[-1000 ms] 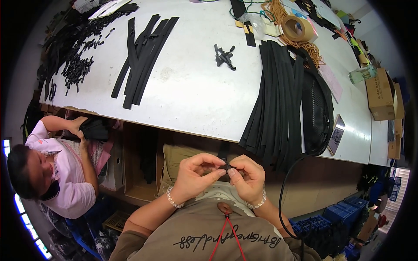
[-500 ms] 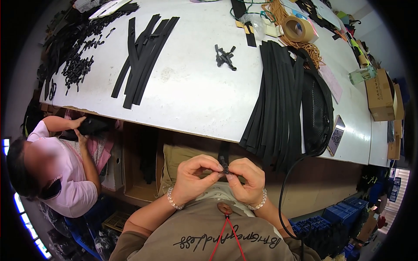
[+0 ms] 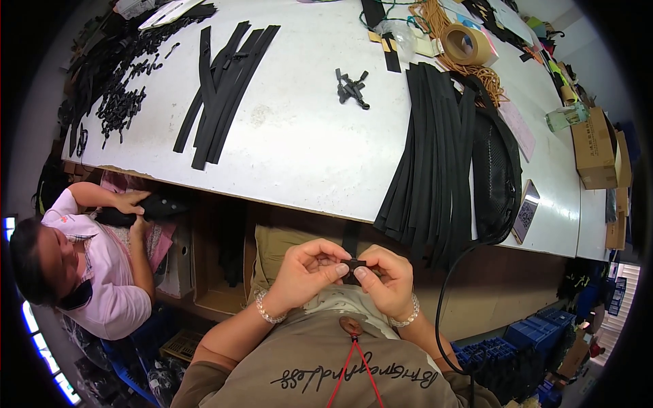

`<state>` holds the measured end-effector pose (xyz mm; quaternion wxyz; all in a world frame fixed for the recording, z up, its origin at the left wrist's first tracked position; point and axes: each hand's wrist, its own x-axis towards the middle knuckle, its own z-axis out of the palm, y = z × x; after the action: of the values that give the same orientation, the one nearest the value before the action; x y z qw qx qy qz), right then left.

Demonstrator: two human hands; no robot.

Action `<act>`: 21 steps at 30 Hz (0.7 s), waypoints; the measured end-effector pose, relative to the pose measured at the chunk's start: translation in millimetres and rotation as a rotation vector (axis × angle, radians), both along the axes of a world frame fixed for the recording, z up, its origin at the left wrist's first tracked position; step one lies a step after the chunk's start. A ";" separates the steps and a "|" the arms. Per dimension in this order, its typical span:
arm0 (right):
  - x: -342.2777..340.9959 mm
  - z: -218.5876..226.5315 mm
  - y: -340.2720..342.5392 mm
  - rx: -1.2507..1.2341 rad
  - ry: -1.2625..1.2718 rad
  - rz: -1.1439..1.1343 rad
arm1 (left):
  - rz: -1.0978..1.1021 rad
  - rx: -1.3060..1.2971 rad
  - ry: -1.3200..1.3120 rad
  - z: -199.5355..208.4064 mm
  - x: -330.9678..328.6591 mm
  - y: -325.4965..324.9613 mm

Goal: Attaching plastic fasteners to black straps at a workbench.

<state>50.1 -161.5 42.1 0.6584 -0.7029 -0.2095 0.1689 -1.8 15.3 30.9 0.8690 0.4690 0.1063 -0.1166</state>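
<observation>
Shirt [image 3: 292, 353]: black scrawly lettering across the front, upside down from here
Cardboard box [image 3: 593, 166]: small dark print, too tiny tbh
Flat slab [image 3: 526, 212]: looks like a square code

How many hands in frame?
4: wearer's left hand and right hand, both pinching a black piece, lower centre; co-worker's upper hand and lower hand, far left, at a black item. Others may be hidden.

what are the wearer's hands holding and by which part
Left hand and right hand pinch a small black piece from either side; exact part unclear.
</observation>
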 end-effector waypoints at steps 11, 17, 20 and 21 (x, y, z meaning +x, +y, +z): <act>2.7 -3.9 -4.8 0.242 0.540 0.112 | -0.051 -0.082 0.061 2.0 2.4 2.0; -1.1 -2.9 -0.3 0.310 0.519 0.019 | 0.039 -0.043 0.064 1.0 3.5 0.1; -2.8 -4.7 1.5 0.218 0.371 0.022 | 0.064 0.016 0.017 6.2 3.5 0.2; -2.6 -5.1 1.4 0.219 0.353 0.020 | 0.081 0.140 -0.026 14.2 4.4 -0.8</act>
<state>47.6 -160.1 37.0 0.7556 -0.5847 -0.1148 0.2721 2.6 14.6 45.2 0.8393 0.5255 0.1221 -0.0674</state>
